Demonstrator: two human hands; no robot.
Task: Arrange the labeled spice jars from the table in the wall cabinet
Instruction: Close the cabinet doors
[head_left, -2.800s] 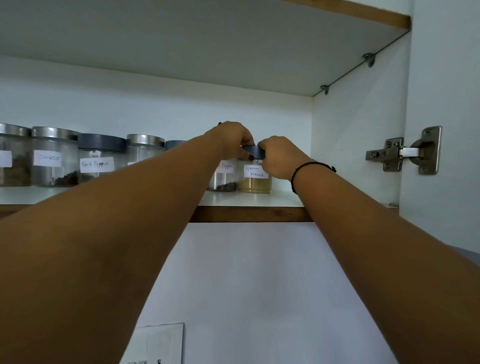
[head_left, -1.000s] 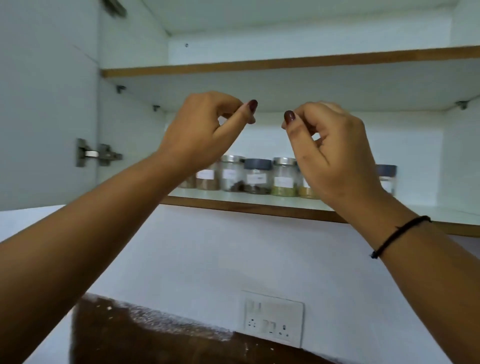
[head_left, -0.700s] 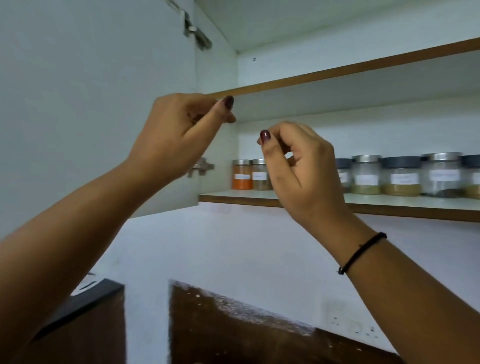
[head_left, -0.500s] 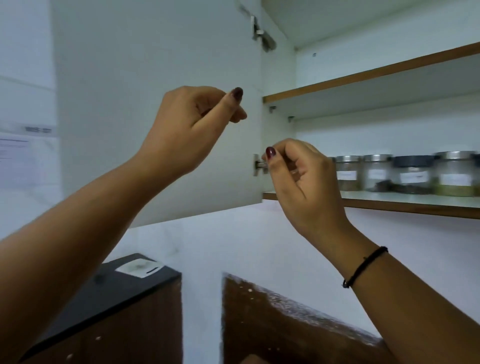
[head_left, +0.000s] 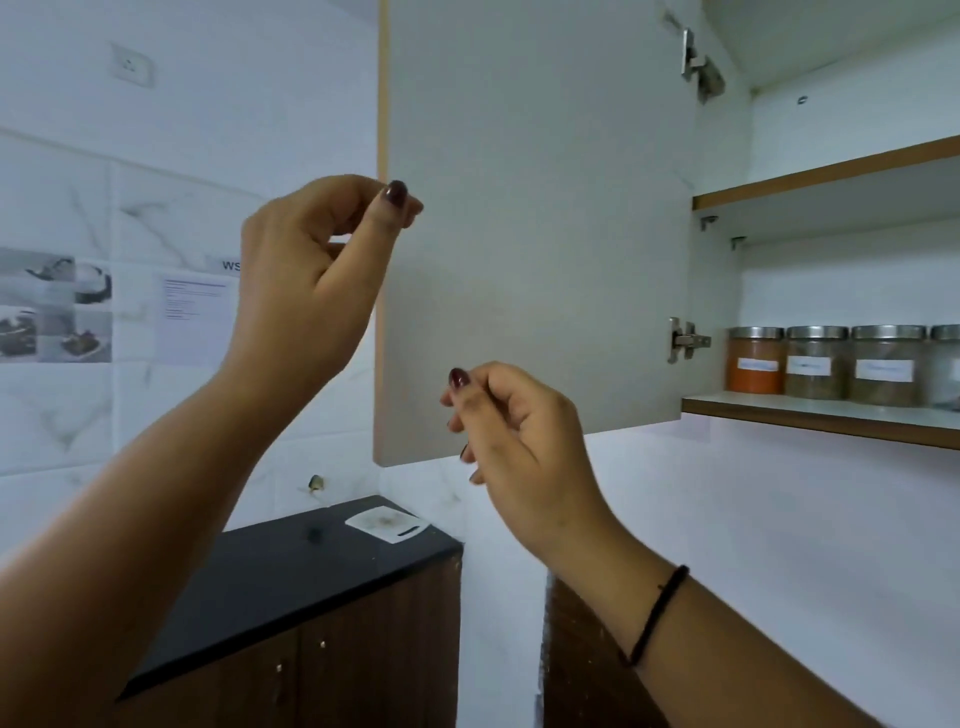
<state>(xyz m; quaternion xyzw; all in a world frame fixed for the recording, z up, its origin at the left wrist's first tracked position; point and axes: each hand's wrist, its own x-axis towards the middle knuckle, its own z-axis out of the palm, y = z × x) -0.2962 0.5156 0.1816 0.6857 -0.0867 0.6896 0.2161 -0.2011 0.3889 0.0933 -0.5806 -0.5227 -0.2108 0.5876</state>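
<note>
Tiles of white marble pattern (head_left: 62, 415) covered the wall at far left, with a white wall socket (head_left: 132, 66) high up and printed paper sheets (head_left: 195, 312) stuck lower down. Below them ran a black stone countertop (head_left: 280, 571) over dark brown wooden base cupboards (head_left: 363, 649). A small flat white board (head_left: 387, 526) lay near the counter's back corner.

The left hand (head_left: 311, 280) was raised in front of the free edge of the pale grey cabinet door (head_left: 535, 234). Its fingers were curled in, the thumb tip pressed to the forefinger, and nothing showed between them. Whether it touched the door edge could not be told. The right hand (head_left: 519, 431) hung lower, before the door's bottom edge. It was likewise curled, thumb against forefinger, and held nothing. A thin black band (head_left: 657, 613) circled the right wrist.

The door stood swung wide open on an upper metal hinge (head_left: 698, 65) and a lower metal hinge (head_left: 685, 340). To its right opened the white wall cabinet (head_left: 722, 156), fitted with a wood-edged upper shelf (head_left: 831, 169) and a wood-edged lower shelf (head_left: 810, 410).

The spice jars (head_left: 816, 364), round clear glass with silver metal lids and white labels, stood upright in a close row on the lower shelf, at its left end. The leftmost orange-filled jar (head_left: 756, 361) sat just beside the cabinet's side wall. The next two held brownish contents. A fourth was cut off by the frame's right edge. The writing on the labels was too blurred to read.
</note>
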